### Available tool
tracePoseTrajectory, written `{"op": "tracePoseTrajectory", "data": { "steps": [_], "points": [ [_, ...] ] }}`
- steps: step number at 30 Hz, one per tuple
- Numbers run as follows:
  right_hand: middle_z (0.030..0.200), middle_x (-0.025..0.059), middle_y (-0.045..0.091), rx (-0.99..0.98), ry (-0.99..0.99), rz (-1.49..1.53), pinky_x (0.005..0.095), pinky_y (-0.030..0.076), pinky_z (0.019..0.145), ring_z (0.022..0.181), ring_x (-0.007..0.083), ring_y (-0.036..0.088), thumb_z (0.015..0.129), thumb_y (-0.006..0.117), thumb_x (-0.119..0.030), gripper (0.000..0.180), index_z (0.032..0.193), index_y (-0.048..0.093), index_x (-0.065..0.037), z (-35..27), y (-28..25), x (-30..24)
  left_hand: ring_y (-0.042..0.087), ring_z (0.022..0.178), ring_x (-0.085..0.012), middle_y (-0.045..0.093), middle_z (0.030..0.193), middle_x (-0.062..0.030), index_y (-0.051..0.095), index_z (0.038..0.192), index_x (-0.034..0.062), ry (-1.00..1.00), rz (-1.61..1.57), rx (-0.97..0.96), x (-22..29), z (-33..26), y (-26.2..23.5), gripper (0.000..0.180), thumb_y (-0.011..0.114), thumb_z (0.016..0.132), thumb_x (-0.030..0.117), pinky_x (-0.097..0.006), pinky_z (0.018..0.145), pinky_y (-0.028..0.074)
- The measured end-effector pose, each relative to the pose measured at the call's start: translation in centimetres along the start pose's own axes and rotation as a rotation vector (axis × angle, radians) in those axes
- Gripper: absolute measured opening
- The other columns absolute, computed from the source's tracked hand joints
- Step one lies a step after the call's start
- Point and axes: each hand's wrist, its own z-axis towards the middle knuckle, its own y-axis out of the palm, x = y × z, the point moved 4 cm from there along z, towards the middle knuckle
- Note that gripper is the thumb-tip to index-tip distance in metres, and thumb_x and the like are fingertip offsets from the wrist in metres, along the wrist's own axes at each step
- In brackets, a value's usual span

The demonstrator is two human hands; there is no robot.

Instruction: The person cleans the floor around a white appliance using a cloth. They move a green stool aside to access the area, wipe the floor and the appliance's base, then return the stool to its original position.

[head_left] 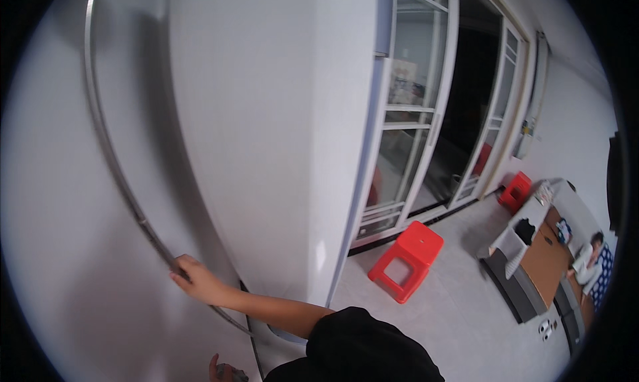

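Observation:
A long, thin metal pole [116, 162] with a joint partway along it runs from the top left down toward the lower middle, in front of the white wall. My right hand [198, 282] is closed around its lower part, the bare forearm reaching leftward out of a black sleeve [366, 349]. Below the pole's lower end, at the bottom edge, part of my left hand [213, 369] shows, fingers against a grey crumpled thing [231, 373]. Most of that hand is cut off by the frame, and I cannot make out what the grey thing is.
A tall white panel [266, 115] stands just right of the pole. Beyond it are a red plastic stool [409, 259], a partly open sliding glass door [406, 142] and a second red stool [515, 190]. At far right a person [588, 267] sits on a grey sofa [509, 285] near slippers [547, 329].

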Motion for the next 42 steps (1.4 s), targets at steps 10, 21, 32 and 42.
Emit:
{"op": "tracePoseTrajectory", "data": {
  "steps": [10, 21, 32, 42],
  "points": [
    [0.077, 0.0213, 0.056, -0.225, 0.08, -0.312, 0.0448, 0.042, 0.064, 0.075, 0.0396, 0.054, 0.078, 0.057, -0.012, 0.022, 0.093, 0.045, 0.001, 1.0, -1.7, -3.2, 0.035, 0.038, -0.0114, 0.044, 0.054, -0.0052, 0.042, 0.106, -0.0019, -0.789, -0.556, 0.116, -1.2, 0.1, 1.8, 0.028, 0.047, 0.08, 0.006, -0.025, 0.039, 0.038],
    [0.079, 0.0255, 0.059, 0.027, 0.185, -0.556, 0.0484, 0.045, 0.067, 0.075, 0.0431, 0.056, 0.084, 0.051, -0.019, 0.023, 0.09, 0.044, 0.002, 8.6, -0.9, -3.9, 0.052, 0.054, -0.0181, 0.054, 0.068, -0.0112, 0.049, 0.104, -0.0035, -0.949, -0.563, 0.331, -4.0, -8.3, -1.6, 0.026, 0.048, 0.083, 0.012, -0.031, 0.05, 0.046],
    [0.094, 0.0253, 0.057, 0.119, 0.192, -0.666, 0.0461, 0.045, 0.079, 0.09, 0.0401, 0.056, 0.08, 0.048, -0.013, 0.022, 0.096, 0.045, 0.003, 20.3, -0.1, -3.3, 0.056, 0.069, -0.0141, 0.058, 0.077, -0.0045, 0.056, 0.097, 0.0037, -0.989, -0.299, 0.431, -2.1, -11.8, -2.2, 0.021, 0.06, 0.079, 0.013, -0.027, 0.062, 0.046],
    [0.098, 0.0249, 0.057, 0.102, 0.326, -0.778, 0.0422, 0.045, 0.079, 0.091, 0.0372, 0.058, 0.086, 0.044, -0.021, 0.034, 0.103, 0.041, 0.008, 22.0, -0.3, -2.7, 0.052, 0.067, -0.0084, 0.055, 0.075, -0.001, 0.058, 0.094, 0.0038, -1.183, -0.565, 0.577, 1.6, -12.7, -4.4, 0.015, 0.058, 0.078, 0.005, -0.022, 0.062, 0.043]
  ]
}}
